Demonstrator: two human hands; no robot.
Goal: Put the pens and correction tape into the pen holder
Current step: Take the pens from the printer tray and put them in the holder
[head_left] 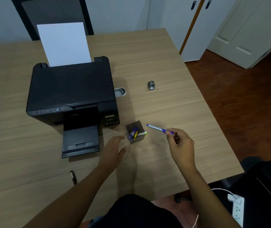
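A pale wood-grain table (164,66) fills most of the view, with a dark reddish floor (246,89) and white doors (240,30) to the right and a black chair (52,15) behind. A black printer (70,91) with a white sheet (64,44) upright in its feed sits left of centre. The left hand (113,151) hovers just left of the pen holder (135,134), its fingers (115,140) loosely spread and holding nothing. The right hand (180,146) pinches a blue and silver pen (159,129) near its rear end; the pen's long axis slants up-left, tip toward the holder. Several pens stand tilted inside the holder. A dark pen (73,177) lies near the table's front edge, and a small metal object (151,85) lies well apart.
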